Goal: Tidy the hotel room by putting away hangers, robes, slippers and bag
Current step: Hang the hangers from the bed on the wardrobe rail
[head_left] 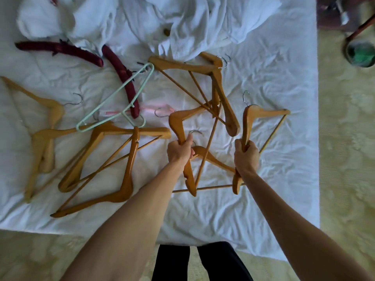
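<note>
left hand (180, 151) grips one wooden hanger (178, 126), right hand (246, 157) grips another hanger (261, 114), over the white bed (274, 179). more wooden hangers (113, 159) lie around; white robes (162, 23) beyond. no readable writing.

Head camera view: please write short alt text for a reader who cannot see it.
A person's left hand and right hand each grip a wooden hanger above a white bed strewn with more hangers and white robes.
</note>
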### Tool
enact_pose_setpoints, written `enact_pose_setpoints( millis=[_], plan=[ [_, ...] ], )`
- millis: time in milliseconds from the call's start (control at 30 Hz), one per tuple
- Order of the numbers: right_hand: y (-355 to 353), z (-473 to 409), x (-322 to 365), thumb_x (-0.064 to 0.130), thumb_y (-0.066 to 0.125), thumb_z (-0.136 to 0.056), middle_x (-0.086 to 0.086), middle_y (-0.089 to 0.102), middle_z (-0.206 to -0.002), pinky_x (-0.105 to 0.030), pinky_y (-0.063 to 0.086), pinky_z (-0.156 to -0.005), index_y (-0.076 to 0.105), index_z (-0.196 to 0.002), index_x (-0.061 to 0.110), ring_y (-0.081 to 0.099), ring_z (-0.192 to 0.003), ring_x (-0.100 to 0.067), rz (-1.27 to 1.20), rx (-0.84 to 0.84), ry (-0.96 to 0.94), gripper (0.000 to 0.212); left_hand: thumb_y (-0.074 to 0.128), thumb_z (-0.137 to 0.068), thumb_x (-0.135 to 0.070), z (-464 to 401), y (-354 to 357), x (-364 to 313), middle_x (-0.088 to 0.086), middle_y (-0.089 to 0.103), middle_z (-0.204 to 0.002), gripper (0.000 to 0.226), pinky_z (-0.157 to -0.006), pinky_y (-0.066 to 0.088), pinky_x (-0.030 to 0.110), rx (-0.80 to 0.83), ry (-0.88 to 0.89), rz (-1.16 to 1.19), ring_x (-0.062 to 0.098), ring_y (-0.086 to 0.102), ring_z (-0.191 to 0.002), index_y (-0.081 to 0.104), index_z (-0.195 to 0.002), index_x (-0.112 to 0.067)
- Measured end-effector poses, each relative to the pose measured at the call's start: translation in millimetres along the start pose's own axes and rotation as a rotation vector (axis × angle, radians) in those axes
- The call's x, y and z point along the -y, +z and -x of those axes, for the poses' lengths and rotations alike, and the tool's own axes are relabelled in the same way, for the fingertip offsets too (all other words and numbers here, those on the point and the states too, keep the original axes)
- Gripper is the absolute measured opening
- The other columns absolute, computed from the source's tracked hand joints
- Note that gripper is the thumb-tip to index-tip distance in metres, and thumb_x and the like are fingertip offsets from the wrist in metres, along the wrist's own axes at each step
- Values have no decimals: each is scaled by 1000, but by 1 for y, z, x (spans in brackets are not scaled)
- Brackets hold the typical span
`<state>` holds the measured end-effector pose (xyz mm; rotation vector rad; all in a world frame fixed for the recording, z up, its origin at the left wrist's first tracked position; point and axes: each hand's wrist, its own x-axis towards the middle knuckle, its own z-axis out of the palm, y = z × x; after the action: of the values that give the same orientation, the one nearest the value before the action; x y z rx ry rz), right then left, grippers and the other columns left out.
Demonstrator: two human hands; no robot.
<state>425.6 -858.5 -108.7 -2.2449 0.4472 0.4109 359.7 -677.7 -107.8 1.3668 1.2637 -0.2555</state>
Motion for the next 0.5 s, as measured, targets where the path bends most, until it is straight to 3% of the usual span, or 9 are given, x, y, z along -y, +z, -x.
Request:
enact_pose_setpoints(
  millis=[133,267,500],
  plan=[
    [-40,50,40,49,55,-97,-1,59,-63,-33,46,-51,62,-81,14,56,-55,-16,-167,102,-7,39,66,-94,-45,64,-33,-27,1,61,-53,42,-62,48,28,74,-33,48,11,56,-48,66,-66,-13],
    [-77,108,80,50,53,-100,-2,56,-58,-26,42,-42,66,-88,9,51,-46,-11,-289,241,-46,45,69,-92,-40,128,-60,-51,4,62,-53,39,-54,47,24,156,55,86,12,55,-46,69,-68,-9],
    [-109,185,133,46,47,-103,-7,61,-68,-23,50,-51,69,-92,11,58,-56,-12,-278,474,-262,42,67,-95,-33,218,-117,-63,7,72,-64,31,-53,52,22,103,280,178,12,66,-53,72,-79,-7]
  ],
)
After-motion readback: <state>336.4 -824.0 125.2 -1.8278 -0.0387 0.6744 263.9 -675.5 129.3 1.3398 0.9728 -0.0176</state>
